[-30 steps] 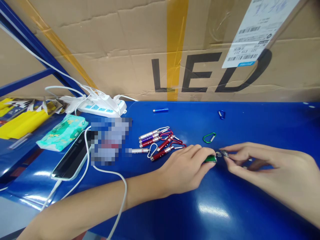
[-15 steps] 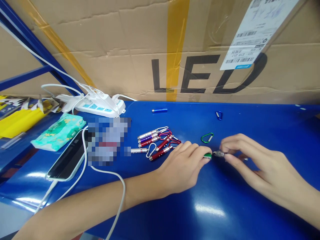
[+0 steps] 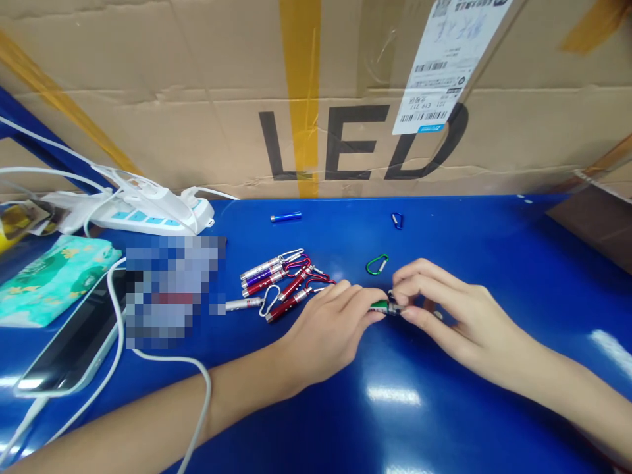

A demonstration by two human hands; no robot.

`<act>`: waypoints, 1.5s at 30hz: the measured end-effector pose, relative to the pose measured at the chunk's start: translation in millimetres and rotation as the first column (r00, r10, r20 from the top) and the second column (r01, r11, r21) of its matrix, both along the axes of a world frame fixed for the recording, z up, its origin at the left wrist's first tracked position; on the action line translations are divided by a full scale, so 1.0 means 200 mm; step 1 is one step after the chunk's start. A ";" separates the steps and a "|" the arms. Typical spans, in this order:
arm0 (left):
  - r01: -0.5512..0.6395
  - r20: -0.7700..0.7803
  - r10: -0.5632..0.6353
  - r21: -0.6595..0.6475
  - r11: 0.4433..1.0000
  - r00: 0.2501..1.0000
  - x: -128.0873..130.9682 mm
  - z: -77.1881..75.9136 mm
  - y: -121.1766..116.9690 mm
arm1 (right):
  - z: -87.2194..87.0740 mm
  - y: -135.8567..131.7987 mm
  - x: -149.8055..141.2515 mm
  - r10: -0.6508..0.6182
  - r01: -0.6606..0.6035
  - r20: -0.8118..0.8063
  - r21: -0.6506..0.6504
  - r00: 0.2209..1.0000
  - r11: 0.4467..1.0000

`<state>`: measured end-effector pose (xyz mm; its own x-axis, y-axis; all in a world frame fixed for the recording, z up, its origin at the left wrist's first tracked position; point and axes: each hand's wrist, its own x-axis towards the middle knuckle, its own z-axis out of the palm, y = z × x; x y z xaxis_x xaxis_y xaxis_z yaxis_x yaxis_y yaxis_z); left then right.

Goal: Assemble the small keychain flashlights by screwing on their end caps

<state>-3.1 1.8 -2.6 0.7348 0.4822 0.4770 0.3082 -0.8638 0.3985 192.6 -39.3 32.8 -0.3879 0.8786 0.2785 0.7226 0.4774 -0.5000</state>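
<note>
nearest, a white cable (image 3: 207, 388) loops over the left forearm, above the glossy blue counter (image 3: 316, 428). the left hand (image 3: 336, 322) is closed around a green tube (image 3: 379, 306), so most of it is hidden; the bare end shows beyond the thumb and index finger. the tube's long axis runs roughly left to right across the person's front, that end pointing right, towards the other hand. the right hand (image 3: 402, 306) has its thumb and fingertips pinched narrow on a small dark piece (image 3: 395, 307), in line with the tube's end; whether the two are joined i cannot tell. to the left lies a phone (image 3: 74, 342), its long side slanting away to the right. past the left hand's knuckles, several silver, purple and red penlights (image 3: 269, 273) lie bunched with clips attached, mostly slanting up to the right. a green carabiner (image 3: 378, 264) rests just beyond the hands; farther back are a blue carabiner (image 3: 397, 220) and a blue tube (image 3: 286, 217) lying nearly crosswise. behind everything stands a cardboard box (image 3: 212, 85) marked "led".
</note>
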 end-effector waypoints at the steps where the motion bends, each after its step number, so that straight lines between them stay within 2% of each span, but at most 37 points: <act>1: 0.005 0.004 -0.005 -0.001 1.000 1.000 0.00 0.00 0.00 | 0.00 0.00 0.00 0.001 -0.002 -0.037 -0.027 0.999 1.000; 11: 0.144 0.058 -0.141 -0.053 0.988 0.988 -0.02 0.00 0.01 | 0.02 0.01 -0.02 -0.068 0.011 -0.232 -0.239 0.970 0.971; 15: 0.169 0.029 -0.167 -0.052 0.984 0.985 -0.02 -0.01 0.01 | -0.01 0.02 -0.03 -0.130 0.013 -0.337 -0.328 0.933 0.944; 18: 0.179 0.025 -0.178 -0.037 0.983 0.984 -0.02 -0.01 0.01 | -0.04 0.02 -0.03 -0.176 0.050 -0.346 -0.344 0.921 0.938; 20: 0.183 0.025 -0.183 -0.020 0.983 0.983 -0.02 -0.01 0.01 | -0.05 0.02 -0.03 -0.149 0.036 -0.324 -0.330 0.934 0.943; 24: 0.175 -0.031 -0.175 -0.017 0.985 0.984 -0.03 -0.01 0.02 | -0.04 0.02 -0.01 0.048 -0.130 -0.247 -0.329 0.968 0.935; 26: 0.175 -0.089 -0.176 -0.023 0.984 0.980 -0.02 -0.01 0.02 | -0.04 0.01 -0.01 0.106 -0.177 -0.213 -0.349 0.971 0.920; 28: 0.178 -0.129 -0.179 -0.017 0.984 0.975 -0.02 -0.01 0.03 | -0.03 0.01 -0.02 0.117 -0.183 -0.196 -0.365 0.974 0.913; 31: 0.183 -0.111 -0.179 0.023 0.983 0.978 -0.02 -0.01 0.03 | -0.01 -0.01 -0.04 0.068 -0.159 -0.226 -0.416 0.972 0.896; 33: 0.182 -0.069 -0.177 0.066 0.981 0.982 -0.02 -0.01 0.02 | 0.00 -0.02 -0.05 -0.018 -0.132 -0.275 -0.517 0.961 0.846; 37: 0.175 0.010 -0.176 0.083 0.981 0.984 -0.01 -0.01 0.01 | 0.00 -0.03 -0.05 -0.188 -0.182 -0.375 -0.755 0.908 0.630; 39: 0.167 0.016 -0.168 0.037 0.985 0.986 -0.01 -0.01 0.00 | 0.00 -0.03 -0.05 -0.227 -0.216 -0.405 -0.792 0.885 0.572; 40: 0.161 0.006 -0.161 0.015 0.987 0.987 -0.01 -0.01 0.00 | 0.00 -0.03 -0.05 -0.240 -0.213 -0.408 -0.794 0.881 0.569; 42: 0.150 -0.038 -0.151 -0.011 0.989 0.988 0.00 -0.01 0.00 | -0.01 -0.03 -0.05 -0.257 -0.162 -0.382 -0.782 0.888 0.602; 45: 0.142 -0.124 -0.144 -0.029 0.990 0.982 -0.01 0.00 0.00 | -0.01 -0.03 -0.07 -0.243 -0.037 -0.291 -0.709 0.925 0.705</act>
<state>-4.2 2.4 -1.9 0.8500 0.3764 0.3685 0.2307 -0.8949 0.3821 178.8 -44.5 29.8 -0.2867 0.8991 -0.3309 0.4621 -0.1727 -0.8698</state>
